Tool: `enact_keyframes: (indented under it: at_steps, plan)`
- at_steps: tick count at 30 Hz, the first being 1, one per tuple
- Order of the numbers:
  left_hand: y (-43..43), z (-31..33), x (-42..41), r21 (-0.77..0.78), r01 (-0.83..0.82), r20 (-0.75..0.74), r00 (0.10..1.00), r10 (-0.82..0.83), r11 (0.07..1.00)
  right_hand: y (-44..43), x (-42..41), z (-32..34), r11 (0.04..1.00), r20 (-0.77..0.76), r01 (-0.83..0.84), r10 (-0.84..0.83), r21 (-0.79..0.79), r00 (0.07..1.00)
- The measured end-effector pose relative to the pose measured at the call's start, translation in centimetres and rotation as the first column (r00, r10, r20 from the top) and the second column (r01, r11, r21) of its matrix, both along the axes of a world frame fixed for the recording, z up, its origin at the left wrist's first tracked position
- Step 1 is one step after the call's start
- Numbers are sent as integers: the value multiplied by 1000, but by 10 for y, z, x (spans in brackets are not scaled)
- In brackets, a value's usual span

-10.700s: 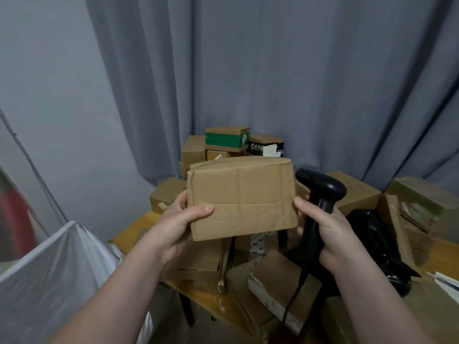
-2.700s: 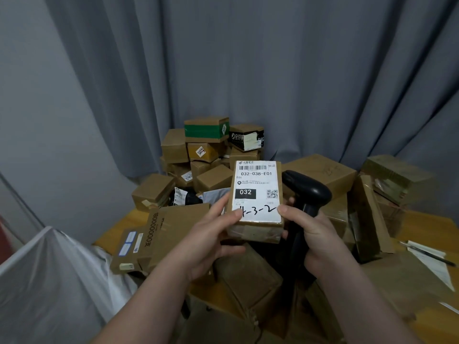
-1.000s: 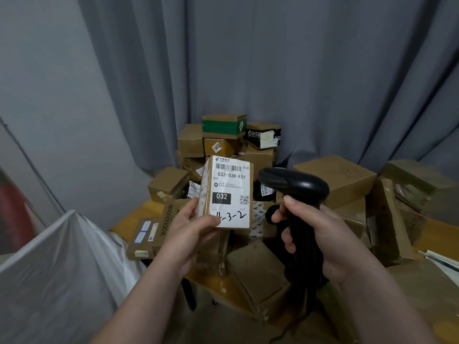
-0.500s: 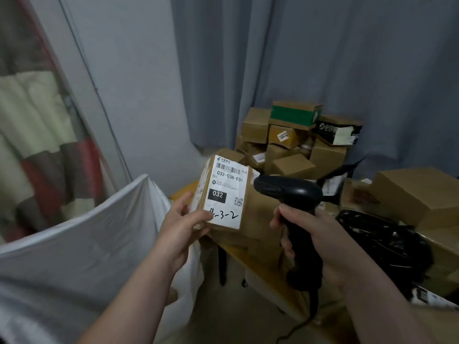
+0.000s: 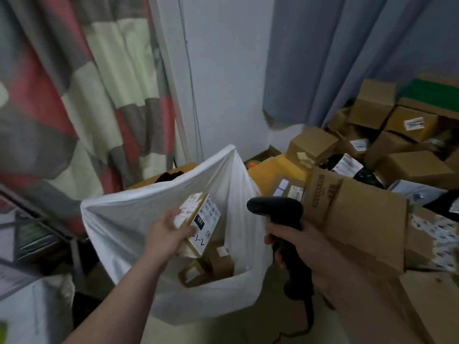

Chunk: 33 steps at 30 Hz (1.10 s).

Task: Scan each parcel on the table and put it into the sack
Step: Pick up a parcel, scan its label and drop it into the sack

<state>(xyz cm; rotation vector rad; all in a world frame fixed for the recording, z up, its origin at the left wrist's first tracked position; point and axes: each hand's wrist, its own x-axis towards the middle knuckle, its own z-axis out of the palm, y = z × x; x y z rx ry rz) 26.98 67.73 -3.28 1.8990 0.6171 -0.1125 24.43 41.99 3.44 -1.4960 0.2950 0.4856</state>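
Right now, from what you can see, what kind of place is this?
Probably a home room used for sorting parcels: piled cardboard parcels, a barcode scanner in the right hand, a white sack with boxes inside.

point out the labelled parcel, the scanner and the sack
labelled parcel [image 5: 207,214]: head view, on its white label
scanner [image 5: 274,207]: head view, on its black head
sack [image 5: 124,219]: head view, on its white wall
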Motion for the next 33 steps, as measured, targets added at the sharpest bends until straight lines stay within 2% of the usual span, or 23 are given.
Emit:
enact_keyframes:
  at_steps: [4,7,19,24,33]
  plan:
    - [32,-40,11,286,112,-130,988,-77,952,29,17,-26,1000,-77,-22,20,-18,997]
    - [41,-56,16,419,232,-220,964,-150,878,45,27,-43,998,-132,-41,35,-44,991]
    - [65,-120,37,489,492,-489,838,-241,720,84,46,-87,995,-261,-49,25,-87,965]
    - [68,-115,42,487,528,-477,828,-295,696,92,46,-92,995,-269,-58,33,-86,962]
    - [54,-69,62,460,504,-286,863,-416,731,91,42,-80,998,-200,9,-20,-59,980]
